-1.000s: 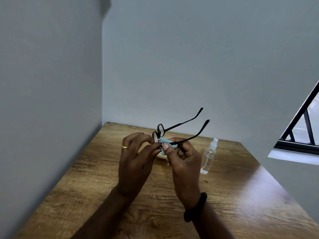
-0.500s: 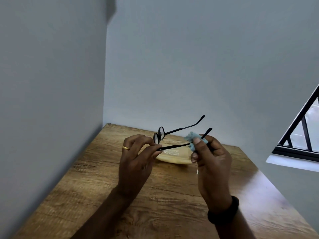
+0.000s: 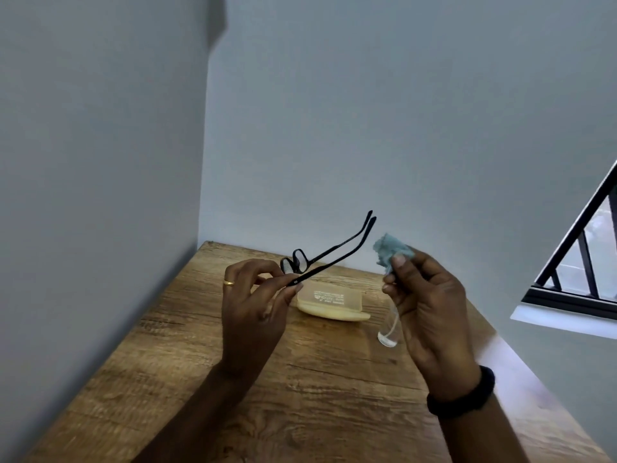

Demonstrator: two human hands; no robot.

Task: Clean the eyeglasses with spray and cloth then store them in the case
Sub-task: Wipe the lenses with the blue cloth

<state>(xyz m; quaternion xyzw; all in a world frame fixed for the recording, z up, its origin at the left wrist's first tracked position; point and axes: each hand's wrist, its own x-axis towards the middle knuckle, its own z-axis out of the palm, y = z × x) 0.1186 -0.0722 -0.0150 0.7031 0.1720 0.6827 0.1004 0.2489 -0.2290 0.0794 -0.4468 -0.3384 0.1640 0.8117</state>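
Head view: nearest, the wooden counter (image 3: 300, 396) runs away from the camera, with both forearms above it and a black wristband (image 3: 464, 392) on the right one. The left hand (image 3: 253, 305), which wears a ring (image 3: 229, 283), has its grip clamped on the eyeglasses (image 3: 330, 255), thumb and fingertips pinching the frame near one hinge, so the pair hangs in the air above the counter. The right hand (image 3: 430, 305) has its grip pinched on the bunched blue cloth (image 3: 390, 253), which is held just beside the temple tips, not touching them. Behind that hand the spray bottle (image 3: 389, 330) stands on the counter, partly hidden. Further back the beige case (image 3: 330, 304) lies on the counter and looks closed. Both temples are unfolded and point up toward the far wall. Judging from this, the work is at the wiping stage or near its end. Whether the lenses were sprayed cannot be told. What seems left is folding the temples, opening the case and laying the eyeglasses inside.
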